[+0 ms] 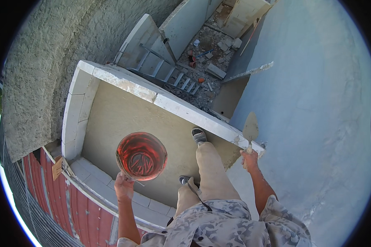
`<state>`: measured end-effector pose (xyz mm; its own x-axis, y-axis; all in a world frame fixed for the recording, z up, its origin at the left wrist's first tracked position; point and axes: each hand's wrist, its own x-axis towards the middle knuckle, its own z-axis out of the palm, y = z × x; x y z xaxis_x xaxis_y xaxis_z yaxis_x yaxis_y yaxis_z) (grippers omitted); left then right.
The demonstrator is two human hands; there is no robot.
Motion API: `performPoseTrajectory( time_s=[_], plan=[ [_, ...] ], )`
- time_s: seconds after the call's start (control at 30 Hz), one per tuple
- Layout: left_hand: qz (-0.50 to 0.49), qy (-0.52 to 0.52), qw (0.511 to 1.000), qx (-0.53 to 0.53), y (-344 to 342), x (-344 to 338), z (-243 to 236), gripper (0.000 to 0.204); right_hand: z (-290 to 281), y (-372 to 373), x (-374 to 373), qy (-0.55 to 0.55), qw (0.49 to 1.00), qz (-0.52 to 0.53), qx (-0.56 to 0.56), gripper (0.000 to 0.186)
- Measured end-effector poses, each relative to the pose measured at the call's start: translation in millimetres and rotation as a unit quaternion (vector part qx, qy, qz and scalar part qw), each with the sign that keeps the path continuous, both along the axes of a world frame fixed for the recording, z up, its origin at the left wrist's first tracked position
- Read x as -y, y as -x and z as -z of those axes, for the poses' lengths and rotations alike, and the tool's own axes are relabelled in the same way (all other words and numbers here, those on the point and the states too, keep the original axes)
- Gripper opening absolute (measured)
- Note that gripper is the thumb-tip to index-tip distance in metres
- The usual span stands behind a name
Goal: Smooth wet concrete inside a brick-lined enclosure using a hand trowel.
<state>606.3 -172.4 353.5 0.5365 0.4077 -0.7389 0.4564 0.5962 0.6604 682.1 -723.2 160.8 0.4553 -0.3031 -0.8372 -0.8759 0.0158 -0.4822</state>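
My left hand (124, 187) grips a bucket (154, 145) at its near edge, by the rim or the wire handle; I cannot tell which. The bucket is tilted so that its red inside shows, smeared with dark streaks. In my right hand (249, 160) is a pointed trowel (250, 127), gripped by its handle with the blade upward. The trowel is over the right end of a low white block wall (181, 108), close to a smooth pale blue-grey wall (309, 123). Both hands are apart from each other.
My feet stand on a tan floor (107, 119) bounded by white blocks. Past the low wall, a metal ladder (158, 68) leans down toward a lower area with rubble (222, 45). Rough grey plaster (33, 82) rises at left, above red metal sheeting (55, 193).
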Motion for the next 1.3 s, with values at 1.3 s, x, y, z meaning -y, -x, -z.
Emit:
performPoseTrajectory(
  time_s=[1.3],
  plan=[
    [0.118, 0.178, 0.961, 0.174, -145, 172, 68, 0.048, -156, -82, -159, 0.067, 0.916, -0.261, 0.296, 0.04]
  ],
)
